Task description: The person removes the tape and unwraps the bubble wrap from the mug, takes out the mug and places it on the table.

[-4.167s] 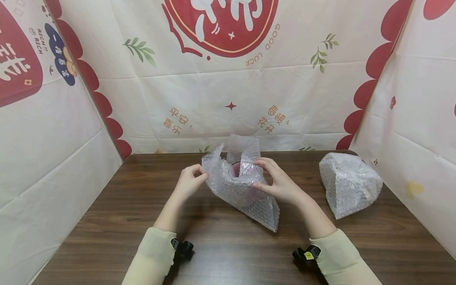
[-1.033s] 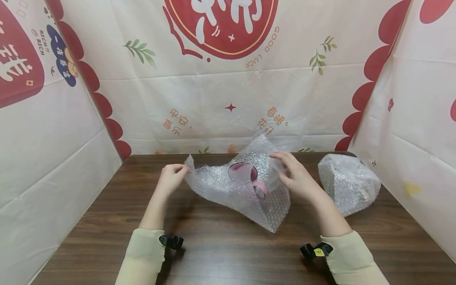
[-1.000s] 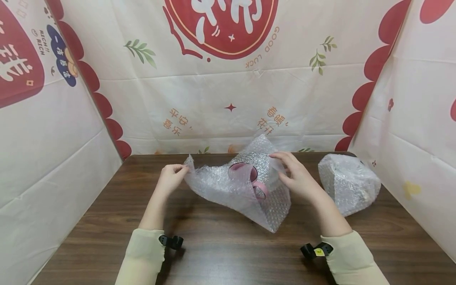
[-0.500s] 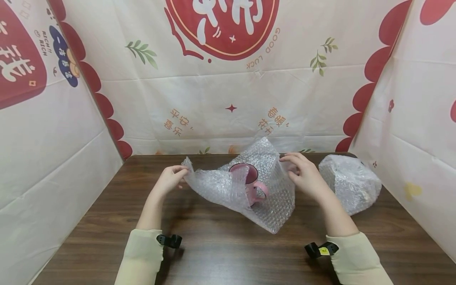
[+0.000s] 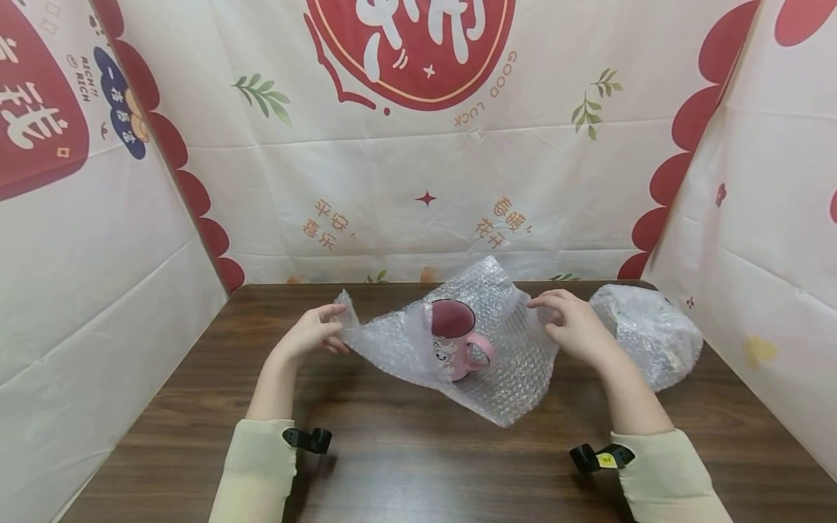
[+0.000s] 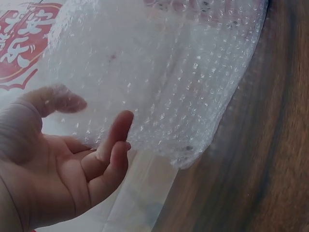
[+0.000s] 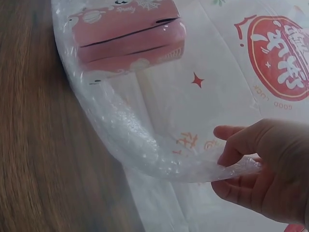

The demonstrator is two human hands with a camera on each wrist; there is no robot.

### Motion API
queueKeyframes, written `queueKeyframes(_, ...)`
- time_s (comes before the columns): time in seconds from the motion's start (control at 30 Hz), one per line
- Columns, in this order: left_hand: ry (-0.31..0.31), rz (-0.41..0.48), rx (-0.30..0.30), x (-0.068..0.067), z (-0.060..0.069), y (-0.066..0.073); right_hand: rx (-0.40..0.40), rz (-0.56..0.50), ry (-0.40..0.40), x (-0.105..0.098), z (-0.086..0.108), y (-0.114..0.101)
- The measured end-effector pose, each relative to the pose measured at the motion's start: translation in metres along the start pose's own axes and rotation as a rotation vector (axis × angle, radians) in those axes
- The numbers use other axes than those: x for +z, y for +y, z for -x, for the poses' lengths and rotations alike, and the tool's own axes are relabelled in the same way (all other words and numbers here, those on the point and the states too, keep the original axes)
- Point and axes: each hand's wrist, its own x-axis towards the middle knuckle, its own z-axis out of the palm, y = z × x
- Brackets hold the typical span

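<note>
A pink mug (image 5: 454,341) with a dark rim and white pattern stands upright on a sheet of bubble wrap (image 5: 516,363), its handle to the right. The wrap's left part still covers the mug's left side. My left hand (image 5: 310,333) is at the wrap's left corner; in the left wrist view the hand (image 6: 63,159) has its thumb and fingers spread apart beside the film (image 6: 159,96). My right hand (image 5: 578,327) pinches the right edge of the wrap, and in the right wrist view the hand (image 7: 270,169) holds that edge below the mug (image 7: 130,38).
A second bundle of bubble wrap (image 5: 647,334) lies at the right back of the brown wooden table (image 5: 405,465), just behind my right hand. Printed cloth walls (image 5: 366,167) stand at the back and both sides.
The wrap has opened out around the mug, showing its rim, body and handle. My right hand has moved right with the wrap's edge, while the left fingers have spread.
</note>
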Motion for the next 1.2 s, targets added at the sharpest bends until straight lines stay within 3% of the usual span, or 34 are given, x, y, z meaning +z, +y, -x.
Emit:
queueKeyframes(0.27, 0.002, -0.035, 0.017, -0.004, -0.004, -0.011, 0.036, 0.013, -0.077, -0.005, 0.006, 0.005)
queueKeyframes(0.5, 0.04, -0.101, 0.094, -0.007, -0.009, -0.021, 0.093, 0.035, -0.173, -0.006, 0.01, 0.006)
queueKeyframes(0.8, 0.154, -0.121, 0.084, -0.006, -0.014, -0.036, 0.152, 0.11, -0.289, 0.0, 0.012, 0.008)
queueKeyframes(1.0, 0.208, -0.226, 0.104, -0.008, -0.016, -0.048, 0.145, 0.192, -0.301, 0.004, 0.013, 0.01)
queueKeyframes(1.2, 0.166, -0.376, 0.086, -0.01, -0.015, -0.054, 0.137, 0.238, -0.361, 0.009, 0.015, 0.012)
